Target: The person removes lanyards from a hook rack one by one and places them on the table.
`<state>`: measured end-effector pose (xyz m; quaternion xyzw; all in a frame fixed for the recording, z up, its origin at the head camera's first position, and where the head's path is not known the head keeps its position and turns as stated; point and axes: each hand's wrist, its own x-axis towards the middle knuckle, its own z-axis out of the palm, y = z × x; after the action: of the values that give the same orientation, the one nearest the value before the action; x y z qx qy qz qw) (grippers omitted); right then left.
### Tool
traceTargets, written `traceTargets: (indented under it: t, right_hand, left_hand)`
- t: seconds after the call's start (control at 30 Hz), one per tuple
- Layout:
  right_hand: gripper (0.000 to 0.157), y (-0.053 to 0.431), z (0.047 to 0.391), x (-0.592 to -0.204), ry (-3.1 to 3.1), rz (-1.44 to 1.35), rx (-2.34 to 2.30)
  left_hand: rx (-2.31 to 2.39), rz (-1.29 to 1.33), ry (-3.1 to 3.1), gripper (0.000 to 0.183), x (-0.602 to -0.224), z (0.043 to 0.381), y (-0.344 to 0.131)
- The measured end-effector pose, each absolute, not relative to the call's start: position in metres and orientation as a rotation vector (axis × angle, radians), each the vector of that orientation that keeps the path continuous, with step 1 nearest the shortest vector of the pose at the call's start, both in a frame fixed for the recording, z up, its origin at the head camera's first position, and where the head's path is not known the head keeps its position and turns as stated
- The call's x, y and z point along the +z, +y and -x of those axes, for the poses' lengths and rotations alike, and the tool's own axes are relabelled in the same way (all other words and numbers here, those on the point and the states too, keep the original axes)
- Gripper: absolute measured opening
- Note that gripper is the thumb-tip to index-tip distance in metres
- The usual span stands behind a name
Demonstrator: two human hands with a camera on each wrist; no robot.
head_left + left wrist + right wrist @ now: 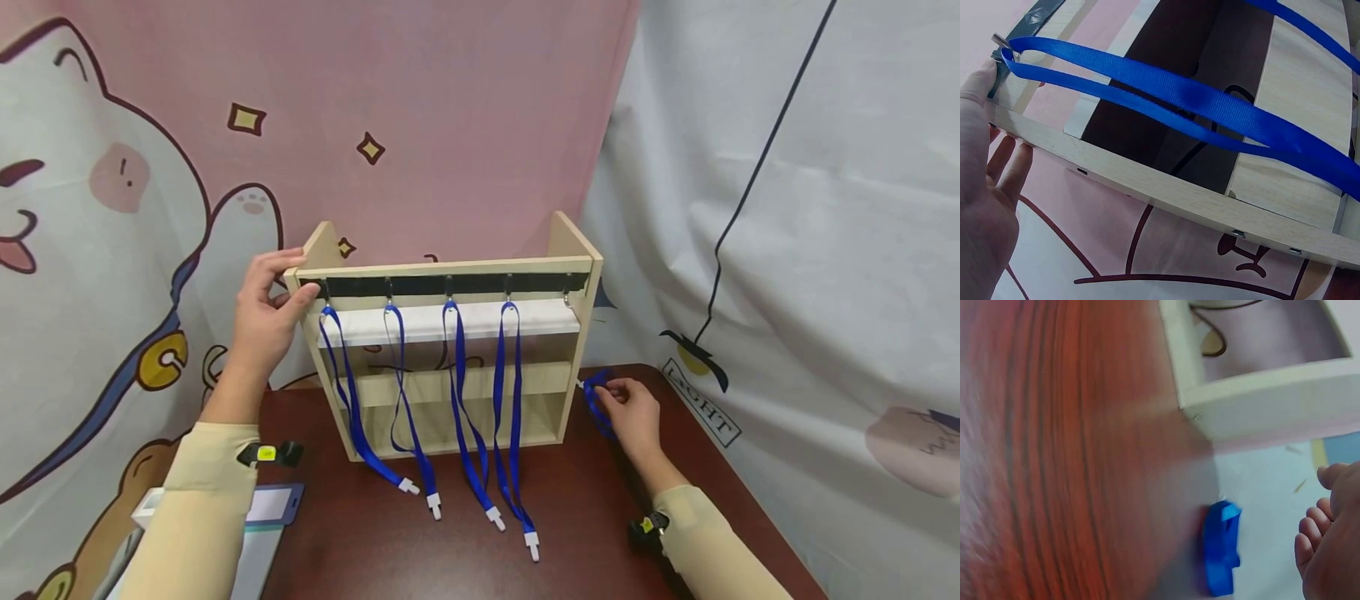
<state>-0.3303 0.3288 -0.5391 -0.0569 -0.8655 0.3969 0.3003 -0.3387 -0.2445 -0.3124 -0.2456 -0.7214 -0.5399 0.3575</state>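
I read my right hand (633, 417) as empty, fingers loosely bent; it's nearer than the left to one loose blue lanyard (1219, 553), rack-side of it, right of the rack (581, 333), long axis running out from the rack. Rack front: four hung lanyards (517, 383), five hooks (567, 297). Left hand (266, 312) grips rack's top-left corner.

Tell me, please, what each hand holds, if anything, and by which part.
The left hand grips the rack by its upper left corner; the right hand, near a loose blue strap, seems empty.
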Motion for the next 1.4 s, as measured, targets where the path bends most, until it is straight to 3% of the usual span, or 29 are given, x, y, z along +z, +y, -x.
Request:
traceTargets:
  t: [0.2,0.47,0.83,1.07,1.4]
  right_hand:
    - [0.022,0.311,0.309,-0.520,-2.196,0.114,1.207]
    - [0.018,0.267,0.280,-0.495,-1.989,-0.157,1.415]
    - [0.032,0.200,0.254,-0.464,-1.905,-0.451,1.250]
    - [0.037,0.173,0.249,-0.460,-1.865,-0.536,1.211]
    - [0.033,0.156,0.257,-0.463,-1.874,-0.540,1.151]
  left_hand:
    - [-1.401,0.638,-1.852,0.041,-0.313,0.339,-0.246]
    - [-1.397,0.634,-1.859,0.040,-0.313,0.336,-0.244]
    - [-1.398,0.638,-1.847,0.040,-0.310,0.336,-0.244]
    - [-1.397,0.638,-1.850,0.040,-0.311,0.336,-0.244]
    - [-1.381,0.623,-1.874,0.041,-0.313,0.337,-0.244]
